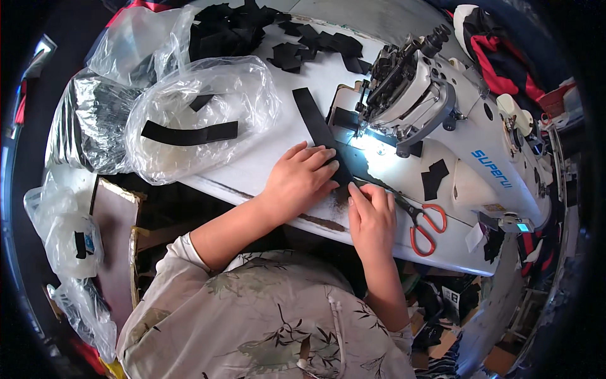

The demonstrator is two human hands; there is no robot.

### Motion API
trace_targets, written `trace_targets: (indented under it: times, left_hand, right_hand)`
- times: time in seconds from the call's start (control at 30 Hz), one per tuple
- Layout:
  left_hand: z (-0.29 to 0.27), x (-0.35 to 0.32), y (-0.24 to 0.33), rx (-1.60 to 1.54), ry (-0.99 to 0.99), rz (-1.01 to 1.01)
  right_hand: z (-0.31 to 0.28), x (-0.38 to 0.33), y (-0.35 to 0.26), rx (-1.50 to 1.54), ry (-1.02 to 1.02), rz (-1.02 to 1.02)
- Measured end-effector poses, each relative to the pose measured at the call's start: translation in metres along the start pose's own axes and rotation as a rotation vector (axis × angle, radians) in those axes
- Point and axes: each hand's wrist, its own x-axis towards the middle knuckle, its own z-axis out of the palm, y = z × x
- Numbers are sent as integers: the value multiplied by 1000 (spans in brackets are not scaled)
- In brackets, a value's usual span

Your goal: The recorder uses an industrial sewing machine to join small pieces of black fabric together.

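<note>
A long black fabric strip (309,114) lies slantwise on the white sewing table in front of me. Flat across its left edge rests my left hand (300,179), fingers stretched out and slightly apart. My right hand (374,211) is closed at the strip's near end, thumb and index finger pinching its edge. Right of the strip stands a white sewing machine (464,139), its lamp lighting the needle area, with another black piece (346,119) lying by it. Scissors with orange handles (423,230) lie just right of my right hand, blades partly hidden behind it.
Clear plastic bags (259,82) cover the table's left, with a black strip (189,134) on one. Heaped black fabric pieces (227,28) lie at the back. Small black scraps (434,179) sit on the machine bed. A brown board (113,234) stands below left.
</note>
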Motion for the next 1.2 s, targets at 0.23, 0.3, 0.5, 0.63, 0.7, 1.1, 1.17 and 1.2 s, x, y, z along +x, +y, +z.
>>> trace_targets:
  times: [0.23,0.3,0.5,0.63,0.7,1.1,1.17,1.2]
  left_hand:
    - [-1,1,1,-1,15,4]
    - [-1,1,1,-3,9,5]
    - [-5,-1,-2,57,-24,62]
    - [-5,0,-1,190,-73,114]
    - [-2,5,3,237,-88,104]
    - [3,46,-39,-62,-166,249]
    - [6,46,-39,-45,-129,269]
    - [8,47,-38,-40,-139,229]
  right_hand:
    - [1,0,2,16,-2,-3]
    - [0,0,2,14,-2,-5]
    - [1,2,-3,-61,-21,5]
    - [0,12,4,-172,-6,-42]
    - [2,21,17,-202,38,-84]
    - [-1,53,41,-112,6,-170]
    - [3,56,44,-96,11,-153]
    - [5,62,47,-83,-7,-128]
